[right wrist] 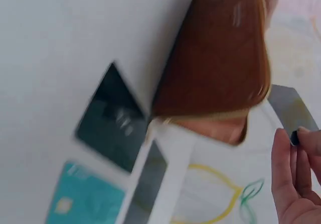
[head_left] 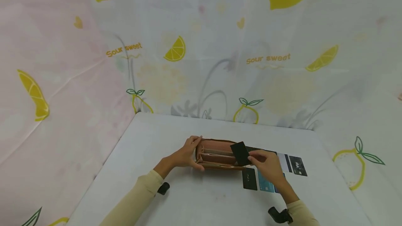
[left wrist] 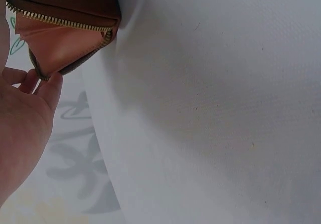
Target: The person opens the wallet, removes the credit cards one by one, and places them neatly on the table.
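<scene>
A brown zip wallet (head_left: 216,145) stands unzipped on the white table, its pink-tan compartments facing up. My left hand (head_left: 184,154) grips its left end; in the left wrist view, thumb and fingers pinch the zippered edge (left wrist: 75,25). Between thumb and fingers my right hand (head_left: 269,166) pinches a black card (head_left: 240,153), tilted over the wallet's right end. The right wrist view shows that card (right wrist: 292,107) beyond the wallet's brown outer side (right wrist: 215,53). Near the wallet lie another black card (head_left: 249,179) and a light blue card (head_left: 265,182), partly under my right hand.
Further right on the table (head_left: 188,205) are a white card with a dark stripe (head_left: 283,162) and a black VIP card (head_left: 298,165). A dark card (head_left: 255,148) shows behind the wallet. Lemon-printed cloth (head_left: 201,79) hangs along the table's back and sides.
</scene>
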Motion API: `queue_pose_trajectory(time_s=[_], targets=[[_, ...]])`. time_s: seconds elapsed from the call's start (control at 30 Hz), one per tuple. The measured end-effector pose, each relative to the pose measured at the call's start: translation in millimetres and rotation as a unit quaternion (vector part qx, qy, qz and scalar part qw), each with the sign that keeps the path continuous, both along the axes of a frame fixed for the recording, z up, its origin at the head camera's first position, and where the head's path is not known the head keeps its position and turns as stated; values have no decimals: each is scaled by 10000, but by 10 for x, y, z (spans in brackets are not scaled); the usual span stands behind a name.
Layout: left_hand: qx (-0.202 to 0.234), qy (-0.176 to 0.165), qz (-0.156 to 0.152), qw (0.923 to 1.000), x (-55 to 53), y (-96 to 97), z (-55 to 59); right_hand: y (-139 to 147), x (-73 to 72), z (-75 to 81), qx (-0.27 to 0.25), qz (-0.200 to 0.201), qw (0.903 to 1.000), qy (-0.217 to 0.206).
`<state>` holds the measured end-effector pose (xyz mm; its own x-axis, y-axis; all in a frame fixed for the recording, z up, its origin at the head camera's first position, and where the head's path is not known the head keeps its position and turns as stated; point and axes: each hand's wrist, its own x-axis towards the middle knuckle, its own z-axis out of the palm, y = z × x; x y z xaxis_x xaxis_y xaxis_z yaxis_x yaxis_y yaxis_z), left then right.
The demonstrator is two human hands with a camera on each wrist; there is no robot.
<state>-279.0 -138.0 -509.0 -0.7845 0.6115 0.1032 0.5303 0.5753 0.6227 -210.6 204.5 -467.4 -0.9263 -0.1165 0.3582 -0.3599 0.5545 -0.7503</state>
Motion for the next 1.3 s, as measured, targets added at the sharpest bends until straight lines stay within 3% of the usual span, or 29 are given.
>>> queue_pose_trajectory(time_s=[0.2, 0.5, 0.67, 0.9, 1.0, 1.13, 1.3], targets=[[-36, 131, -44, 9999, 26, -2, -46, 502, 116, -92, -299, -431, 9898, -1326], [-35, -36, 58, 10000, 61, -9, -26, 1125, 342, -268, -294, -1113, 9630, -2436], [-43, -12, 57, 10000, 47, -3, -22, 1459, 430, -299, -248, -1440, 9478, -2835], [-89, -4, 50, 9999, 50, 7, -19, 1806, 494, -390, -622, -1991, 9077, -3640], [-146, -88, 114, 9998, 48, 11, -25, 1851, 508, -460, -649, -2128, 8950, -3866], [-133, -175, 161, 9996, 34, 17, -27, 1829, 507, -536, -420, -2177, 8926, -3926], [-120, -186, 145, 9997, 20, 21, -26, 1772, 486, -574, -41, -2110, 9017, -3773]])
